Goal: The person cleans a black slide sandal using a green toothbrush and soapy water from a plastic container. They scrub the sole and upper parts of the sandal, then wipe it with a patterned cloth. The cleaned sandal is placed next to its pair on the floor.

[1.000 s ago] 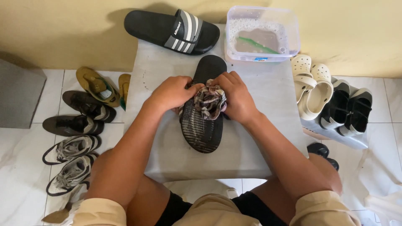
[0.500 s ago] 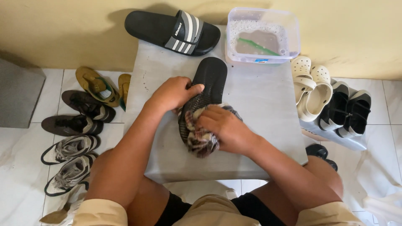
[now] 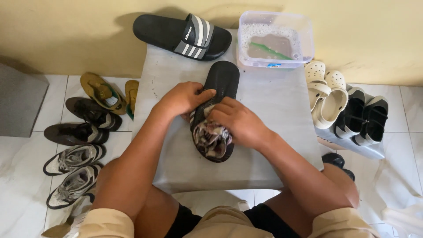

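Black slide (image 3: 222,79) under both hands, rag (image 3: 211,139) in right hand (image 3: 238,121), left hand (image 3: 183,99)

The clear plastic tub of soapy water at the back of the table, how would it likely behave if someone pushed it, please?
The clear plastic tub probably feels heavy, since water fills much of it. A quick push would likely slosh suds over the rim. Its thin walls may flex when gripped.

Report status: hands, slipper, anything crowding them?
Left hand grips black slipper on the table. Right hand presses rag onto it. Soapy tub and second slipper behind, clear of the hands.
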